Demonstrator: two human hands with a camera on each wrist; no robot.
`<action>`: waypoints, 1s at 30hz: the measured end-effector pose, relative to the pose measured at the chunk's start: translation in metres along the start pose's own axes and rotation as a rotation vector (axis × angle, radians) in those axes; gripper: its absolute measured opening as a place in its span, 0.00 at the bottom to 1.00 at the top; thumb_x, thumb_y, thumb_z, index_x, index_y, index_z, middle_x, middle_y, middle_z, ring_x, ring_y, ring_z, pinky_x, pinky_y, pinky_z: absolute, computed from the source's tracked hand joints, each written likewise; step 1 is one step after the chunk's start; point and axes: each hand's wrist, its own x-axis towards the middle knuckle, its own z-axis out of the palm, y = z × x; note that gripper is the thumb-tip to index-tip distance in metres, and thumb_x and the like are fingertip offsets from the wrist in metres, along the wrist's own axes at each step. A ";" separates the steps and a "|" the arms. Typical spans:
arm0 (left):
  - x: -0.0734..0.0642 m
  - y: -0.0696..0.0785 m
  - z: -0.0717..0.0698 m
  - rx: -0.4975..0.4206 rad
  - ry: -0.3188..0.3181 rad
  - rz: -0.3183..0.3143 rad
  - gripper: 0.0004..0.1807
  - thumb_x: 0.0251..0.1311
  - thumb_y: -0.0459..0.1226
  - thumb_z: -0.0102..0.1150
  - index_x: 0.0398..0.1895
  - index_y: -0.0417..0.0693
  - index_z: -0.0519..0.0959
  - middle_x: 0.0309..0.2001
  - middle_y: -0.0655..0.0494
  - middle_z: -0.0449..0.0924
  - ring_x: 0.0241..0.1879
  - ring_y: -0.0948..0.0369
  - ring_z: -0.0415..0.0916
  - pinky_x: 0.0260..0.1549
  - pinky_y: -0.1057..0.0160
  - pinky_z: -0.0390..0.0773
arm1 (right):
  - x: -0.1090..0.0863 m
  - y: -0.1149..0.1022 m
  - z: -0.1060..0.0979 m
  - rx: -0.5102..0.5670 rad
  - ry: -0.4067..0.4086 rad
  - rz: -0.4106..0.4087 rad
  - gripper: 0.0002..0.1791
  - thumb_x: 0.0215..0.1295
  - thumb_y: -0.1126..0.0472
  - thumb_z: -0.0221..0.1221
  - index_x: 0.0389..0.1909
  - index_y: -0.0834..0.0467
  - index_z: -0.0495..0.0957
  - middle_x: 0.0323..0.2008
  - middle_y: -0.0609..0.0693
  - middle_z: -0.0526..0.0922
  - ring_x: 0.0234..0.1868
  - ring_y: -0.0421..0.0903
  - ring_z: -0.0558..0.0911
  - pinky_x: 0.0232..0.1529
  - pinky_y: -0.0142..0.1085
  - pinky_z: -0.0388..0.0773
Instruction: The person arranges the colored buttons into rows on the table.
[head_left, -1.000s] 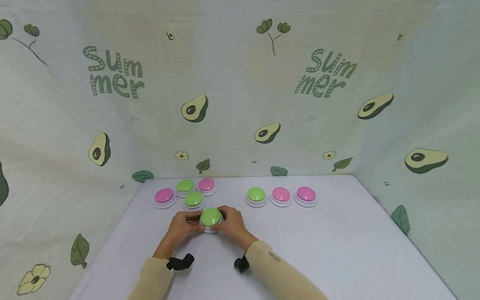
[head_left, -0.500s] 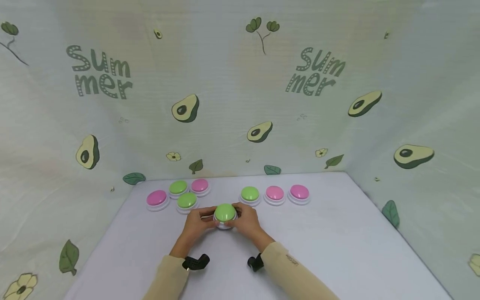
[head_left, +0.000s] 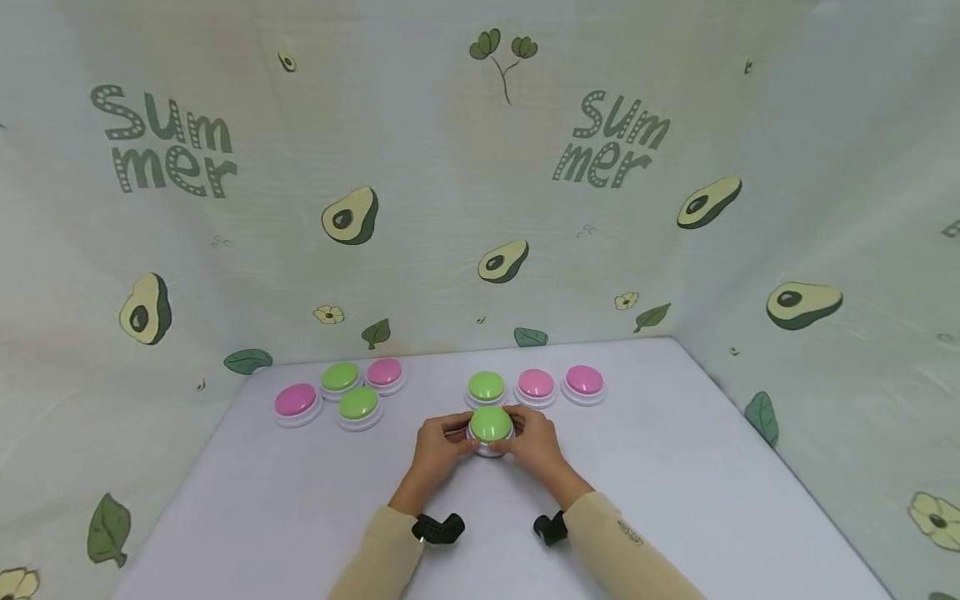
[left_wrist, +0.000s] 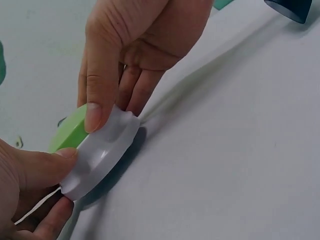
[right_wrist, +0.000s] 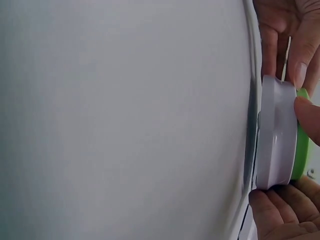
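My left hand (head_left: pixel 435 452) and right hand (head_left: pixel 542 446) grip a round push button with a green dome (head_left: pixel 491 423) and a white base from opposite sides. In the left wrist view, the left thumb presses the white base (left_wrist: pixel 97 157) from the lower left and the right hand (left_wrist: pixel 145 35) pinches it from above. A dark shadow lies under the base along the table. The right wrist view has the button edge-on, with its green top (right_wrist: pixel 301 150) facing right. Just behind the held button stands another green button (head_left: pixel 486 385).
Right of that green button are two pink buttons, one lighter (head_left: pixel 536 383) and one deeper (head_left: pixel 584 380). Farther left, pink and green buttons cluster, among them a deep-pink button (head_left: pixel 296 399) and a green button (head_left: pixel 358 402). A printed cloth (head_left: pixel 420 275) rises behind the white table (head_left: pixel 675 500).
Both hands have carried the green button to the right, from near the left cluster to in front of the right-hand row. The head view has also shifted a little to the right.
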 end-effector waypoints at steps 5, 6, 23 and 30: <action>0.006 0.002 0.029 0.017 0.022 0.029 0.27 0.51 0.19 0.75 0.57 0.35 0.84 0.54 0.38 0.85 0.56 0.45 0.85 0.53 0.63 0.85 | -0.001 0.010 -0.020 -0.028 0.047 0.039 0.38 0.49 0.67 0.81 0.63 0.68 0.79 0.60 0.64 0.84 0.63 0.59 0.83 0.65 0.50 0.80; 0.007 0.003 0.034 0.019 0.024 0.036 0.27 0.50 0.19 0.75 0.56 0.35 0.85 0.53 0.39 0.85 0.55 0.46 0.85 0.52 0.64 0.85 | -0.001 0.013 -0.024 -0.032 0.057 0.050 0.38 0.49 0.67 0.81 0.63 0.68 0.79 0.60 0.63 0.84 0.63 0.59 0.83 0.65 0.50 0.80; 0.024 0.011 0.104 -0.012 -0.010 0.105 0.23 0.51 0.21 0.75 0.53 0.35 0.86 0.48 0.43 0.85 0.51 0.49 0.84 0.52 0.62 0.86 | -0.007 0.042 -0.082 -0.103 0.147 0.125 0.39 0.51 0.66 0.80 0.65 0.70 0.76 0.62 0.67 0.82 0.64 0.63 0.81 0.67 0.53 0.78; 0.027 0.017 0.132 0.021 -0.043 0.125 0.23 0.52 0.23 0.76 0.54 0.31 0.84 0.51 0.40 0.86 0.52 0.50 0.85 0.50 0.65 0.86 | -0.013 0.052 -0.102 -0.107 0.169 0.146 0.40 0.52 0.66 0.79 0.66 0.71 0.75 0.63 0.69 0.80 0.66 0.66 0.79 0.68 0.55 0.76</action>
